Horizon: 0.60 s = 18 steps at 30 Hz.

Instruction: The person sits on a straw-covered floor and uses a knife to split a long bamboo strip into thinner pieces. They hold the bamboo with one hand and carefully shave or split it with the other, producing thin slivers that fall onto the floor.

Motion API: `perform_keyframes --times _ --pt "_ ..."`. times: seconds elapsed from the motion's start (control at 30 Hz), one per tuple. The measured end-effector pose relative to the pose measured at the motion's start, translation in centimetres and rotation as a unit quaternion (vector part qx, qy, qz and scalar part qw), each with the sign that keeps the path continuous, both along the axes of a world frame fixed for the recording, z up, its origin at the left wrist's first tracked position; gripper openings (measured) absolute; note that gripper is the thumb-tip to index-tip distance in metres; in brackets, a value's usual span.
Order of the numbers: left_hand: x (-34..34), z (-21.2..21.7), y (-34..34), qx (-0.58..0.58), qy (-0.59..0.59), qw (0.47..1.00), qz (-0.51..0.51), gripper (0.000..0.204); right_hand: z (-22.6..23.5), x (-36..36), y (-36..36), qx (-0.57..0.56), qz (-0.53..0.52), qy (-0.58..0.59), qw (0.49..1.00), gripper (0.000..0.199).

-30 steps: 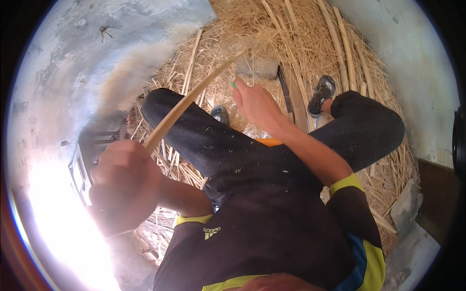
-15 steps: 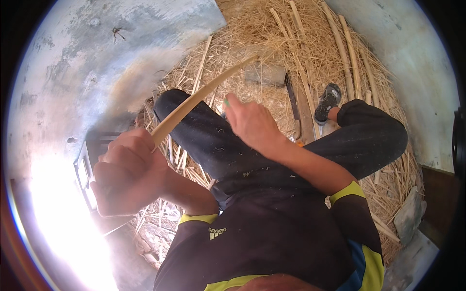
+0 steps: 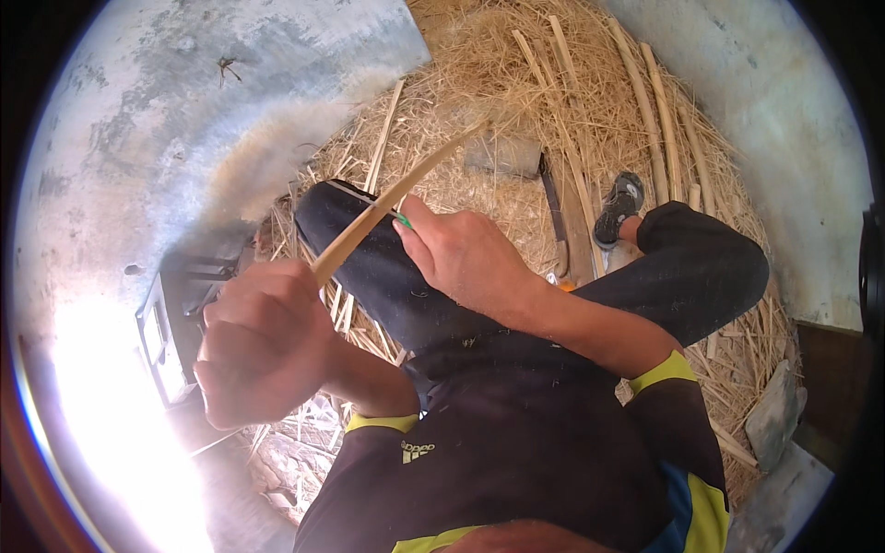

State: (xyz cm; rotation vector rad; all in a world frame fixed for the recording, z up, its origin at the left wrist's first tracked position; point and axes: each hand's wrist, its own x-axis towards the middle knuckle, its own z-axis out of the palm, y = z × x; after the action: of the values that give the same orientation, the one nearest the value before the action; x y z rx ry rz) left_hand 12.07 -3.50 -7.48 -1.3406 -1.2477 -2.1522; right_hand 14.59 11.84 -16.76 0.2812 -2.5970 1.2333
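Head view: left hand [image 3: 267,341] clamps the bamboo strip [image 3: 395,192], right hand [image 3: 472,263] a green-handled knife [image 3: 403,220]; the strip looks light, springy, splinter-prone, best gripped near one end.

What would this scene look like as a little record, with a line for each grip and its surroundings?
Left grip: closed around a tapering bamboo-like strip
Right grip: closed on a green-handled blade
Blade position: crosses the strip in this view; cutting or not, cannot tell
Legs: dark trousers, knees spread
Floor: pale shavings, long slats, grey block
Walls: pale, mottled
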Motion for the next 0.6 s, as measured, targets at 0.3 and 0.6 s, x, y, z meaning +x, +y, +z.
perform_keyframes --times 0.3,0.6 --pt "-0.5 0.5 -0.2 -0.077 0.054 0.987 -0.129 0.036 -0.2 0.7 0.2 0.021 0.009 0.022 0.999 0.018" --pt "-0.8 0.1 -1.7 -0.061 0.042 0.993 -0.088 0.034 -2.5 -0.3 -0.8 0.088 -0.039 0.023 0.995 0.017"
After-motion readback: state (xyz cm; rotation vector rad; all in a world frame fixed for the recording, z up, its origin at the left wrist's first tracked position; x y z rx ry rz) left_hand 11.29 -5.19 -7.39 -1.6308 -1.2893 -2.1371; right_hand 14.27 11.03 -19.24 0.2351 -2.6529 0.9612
